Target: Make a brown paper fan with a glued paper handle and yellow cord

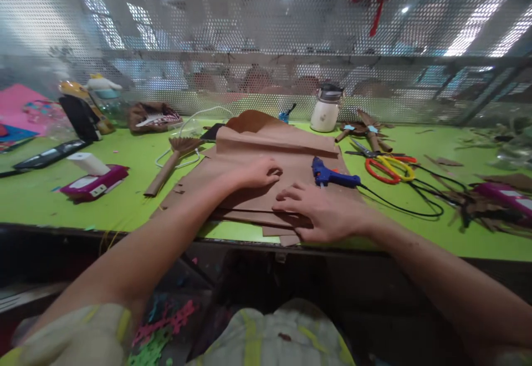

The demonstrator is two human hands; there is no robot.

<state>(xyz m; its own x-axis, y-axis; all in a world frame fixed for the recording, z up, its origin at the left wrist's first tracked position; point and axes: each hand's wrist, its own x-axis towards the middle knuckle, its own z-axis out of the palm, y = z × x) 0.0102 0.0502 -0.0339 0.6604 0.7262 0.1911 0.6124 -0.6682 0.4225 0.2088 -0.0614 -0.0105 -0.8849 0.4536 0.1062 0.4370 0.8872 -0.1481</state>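
Note:
Sheets of brown kraft paper (257, 199) lie stacked at the front of the green table, with a folded flap raised at the back. My left hand (260, 173) rests on the paper, fingers loosely bent and slightly apart, holding nothing I can see. To its right, my right hand (318, 209) lies over the paper's near edge with its fingers spread. Just beyond that hand, a blue hot glue gun (332, 176) sits on the paper, its black cord running right. A rolled brown paper piece with a fanned end (166, 172) lies left of the sheets.
Scissors with red and yellow handles (388, 167) lie at right, near paper scraps (444, 162). Behind stands a white bottle (325, 113). A purple tape dispenser (95, 183) sits at left. A perforated metal screen (249, 39) rises along the table's back.

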